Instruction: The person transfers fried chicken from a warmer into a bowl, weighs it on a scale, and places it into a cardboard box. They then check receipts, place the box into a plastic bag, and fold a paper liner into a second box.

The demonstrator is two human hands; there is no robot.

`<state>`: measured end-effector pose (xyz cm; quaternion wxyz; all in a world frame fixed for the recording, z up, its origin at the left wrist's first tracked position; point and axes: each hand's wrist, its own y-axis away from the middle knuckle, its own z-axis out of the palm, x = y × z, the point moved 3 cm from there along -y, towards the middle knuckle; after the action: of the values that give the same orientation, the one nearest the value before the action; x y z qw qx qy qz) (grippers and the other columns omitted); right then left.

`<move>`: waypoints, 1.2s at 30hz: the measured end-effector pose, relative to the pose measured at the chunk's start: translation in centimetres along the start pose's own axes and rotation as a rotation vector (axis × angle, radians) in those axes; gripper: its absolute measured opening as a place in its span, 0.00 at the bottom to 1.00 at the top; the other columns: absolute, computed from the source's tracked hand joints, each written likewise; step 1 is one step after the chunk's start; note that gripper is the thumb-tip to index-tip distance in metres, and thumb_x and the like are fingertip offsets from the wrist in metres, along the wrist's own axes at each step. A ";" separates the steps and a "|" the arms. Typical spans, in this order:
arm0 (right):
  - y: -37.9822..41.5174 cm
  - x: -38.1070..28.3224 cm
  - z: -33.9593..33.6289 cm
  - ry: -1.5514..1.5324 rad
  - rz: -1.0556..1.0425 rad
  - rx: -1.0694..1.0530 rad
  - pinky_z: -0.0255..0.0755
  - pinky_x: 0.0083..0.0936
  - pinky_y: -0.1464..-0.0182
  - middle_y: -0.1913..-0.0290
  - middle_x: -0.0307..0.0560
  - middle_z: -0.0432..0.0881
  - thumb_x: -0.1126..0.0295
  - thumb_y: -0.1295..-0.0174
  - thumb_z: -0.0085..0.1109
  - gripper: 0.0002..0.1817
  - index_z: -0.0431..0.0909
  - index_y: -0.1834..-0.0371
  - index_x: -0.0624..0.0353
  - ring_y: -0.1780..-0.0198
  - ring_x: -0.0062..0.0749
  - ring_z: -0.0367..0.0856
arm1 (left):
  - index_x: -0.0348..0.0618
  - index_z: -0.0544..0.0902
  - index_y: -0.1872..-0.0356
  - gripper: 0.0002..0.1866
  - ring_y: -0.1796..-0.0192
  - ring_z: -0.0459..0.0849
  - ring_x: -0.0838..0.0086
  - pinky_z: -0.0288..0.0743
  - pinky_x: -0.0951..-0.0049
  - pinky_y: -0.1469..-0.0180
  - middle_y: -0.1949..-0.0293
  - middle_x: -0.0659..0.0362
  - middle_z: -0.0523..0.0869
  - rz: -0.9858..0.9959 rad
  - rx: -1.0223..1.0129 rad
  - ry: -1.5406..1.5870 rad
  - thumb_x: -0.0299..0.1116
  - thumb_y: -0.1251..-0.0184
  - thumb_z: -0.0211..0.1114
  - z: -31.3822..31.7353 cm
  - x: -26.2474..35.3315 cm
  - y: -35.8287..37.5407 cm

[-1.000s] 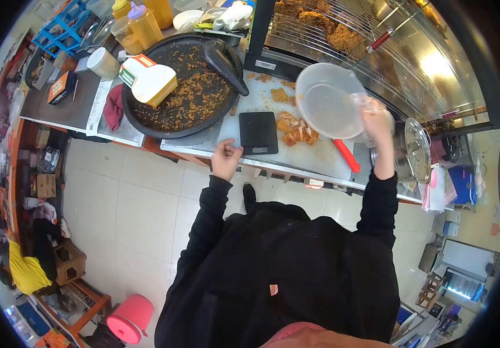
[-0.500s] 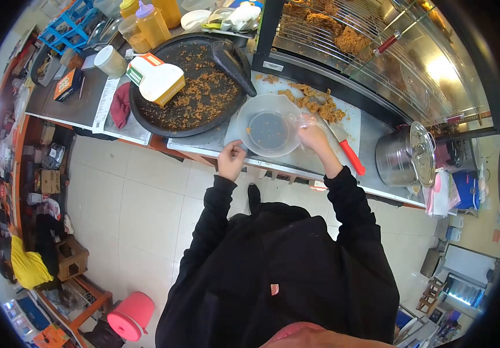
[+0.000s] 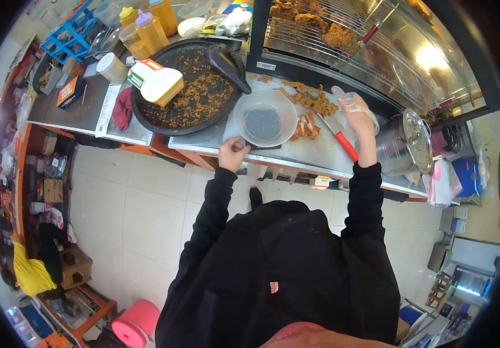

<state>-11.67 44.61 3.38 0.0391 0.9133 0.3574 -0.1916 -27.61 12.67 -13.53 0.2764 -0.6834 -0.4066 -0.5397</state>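
Note:
A clear plastic bowl (image 3: 288, 123) with a few crumbs in it sits at the counter's front edge. My left hand (image 3: 233, 155) is beside its front left rim, fingers curled in toward the thumb; whether they grip anything is hidden. My right hand (image 3: 359, 113), in a clear plastic glove, is over the board right of the food, fingers stretched out. Shredded fried chicken (image 3: 313, 100) lies behind the bowl, and paler, pinkish chicken pieces (image 3: 306, 127) lie just right of it. A red-handled knife (image 3: 346, 146) rests between these pieces and my right hand.
A wide black pan (image 3: 145, 113) with crumbs holds a paper carton (image 3: 160, 82). A glass display case (image 3: 371, 46) rises behind the board; a steel pot (image 3: 397, 148) stands right. Squeeze bottles (image 3: 151, 32) stand behind. A person in yellow (image 3: 29, 269) is at the left.
My right hand has moved from the bowl's right rim rightward past the knife. The pinkish chicken pieces now show beside the bowl. My left hand has stayed near the bowl's front left.

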 end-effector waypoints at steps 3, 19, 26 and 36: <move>0.2 3.5 -0.1 -0.019 0.090 0.105 0.67 0.35 0.44 0.47 0.65 0.74 0.51 0.44 0.60 0.34 0.68 0.43 0.68 0.46 0.53 0.74 | 0.34 0.82 0.59 0.20 0.74 0.79 0.77 0.74 0.76 0.67 0.76 0.58 0.81 -0.007 -0.005 -0.031 0.30 0.56 0.72 0.0 -0.2 -0.2; 1.5 6.0 2.5 -0.068 0.071 0.146 0.66 0.34 0.42 0.44 0.66 0.73 0.56 0.44 0.61 0.36 0.62 0.36 0.64 0.42 0.54 0.72 | 0.35 0.82 0.62 0.20 0.74 0.79 0.72 0.74 0.73 0.66 0.78 0.58 0.81 -0.109 -0.031 -0.105 0.31 0.61 0.71 0.1 0.1 -1.3; 1.2 5.4 2.9 -0.026 0.055 0.046 0.63 0.38 0.40 0.43 0.65 0.71 0.53 0.46 0.62 0.40 0.59 0.33 0.58 0.40 0.55 0.69 | 0.35 0.83 0.63 0.19 0.75 0.79 0.72 0.74 0.73 0.68 0.79 0.57 0.81 -0.075 -0.032 -0.093 0.30 0.61 0.71 0.1 -0.3 -1.4; -3.7 5.8 12.4 0.279 -0.370 -0.164 0.55 0.49 0.34 0.31 0.61 0.54 0.42 0.50 0.60 0.37 0.64 0.35 0.36 0.33 0.62 0.56 | 0.31 0.78 0.55 0.15 0.72 0.76 0.80 0.72 0.79 0.69 0.75 0.62 0.79 -0.067 -0.027 0.359 0.27 0.44 0.63 -0.2 -1.1 -0.4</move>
<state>-14.25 48.44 -10.03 0.0277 0.8436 0.5349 -0.0380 -28.16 12.46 -14.55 0.3172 -0.5657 -0.3658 -0.6675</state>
